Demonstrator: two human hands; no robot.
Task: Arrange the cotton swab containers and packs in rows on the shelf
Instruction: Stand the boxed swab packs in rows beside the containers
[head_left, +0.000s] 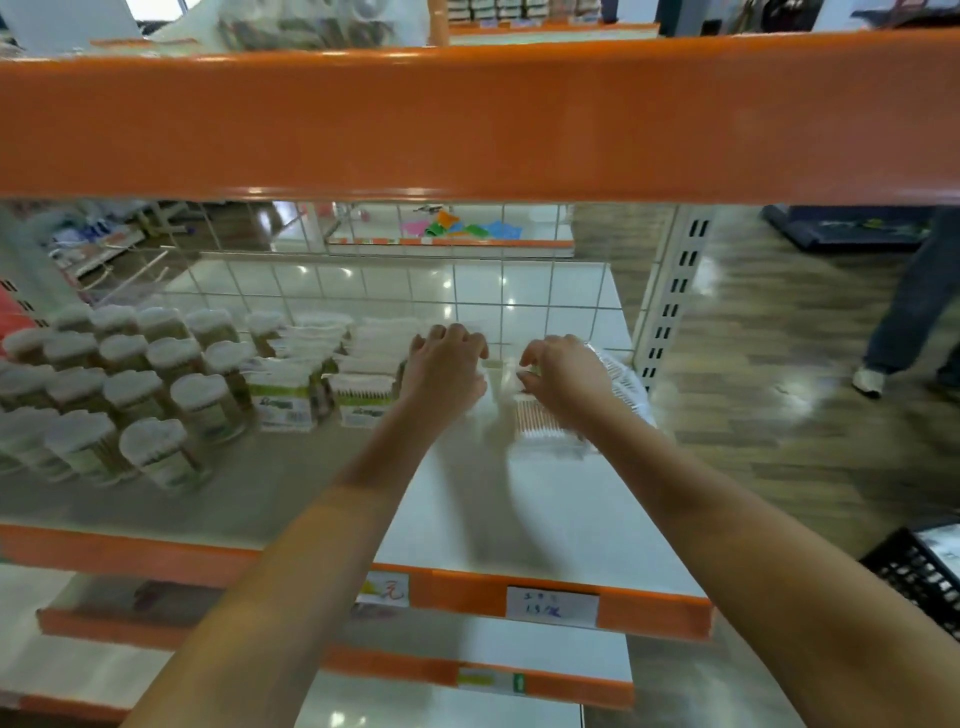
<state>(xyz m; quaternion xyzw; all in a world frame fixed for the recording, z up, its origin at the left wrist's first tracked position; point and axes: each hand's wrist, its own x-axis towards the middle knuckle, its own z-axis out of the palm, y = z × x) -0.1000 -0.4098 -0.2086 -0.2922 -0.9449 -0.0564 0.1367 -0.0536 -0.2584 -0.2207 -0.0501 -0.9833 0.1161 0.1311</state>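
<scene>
Swab pack (545, 423) under two hands' curled fingers (530, 356); grip unclear through blur.

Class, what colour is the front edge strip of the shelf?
Orange, on the shelf edge, seen in the head view.

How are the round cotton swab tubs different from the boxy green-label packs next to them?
The round tubs are cylinders with white lids; the green-label packs are box-shaped with flat faces. The tubs fill the shelf's left end in several rows; the packs stand nearer the middle, just left of the left hand. There are many more tubs than packs. Both stand upright.
</scene>
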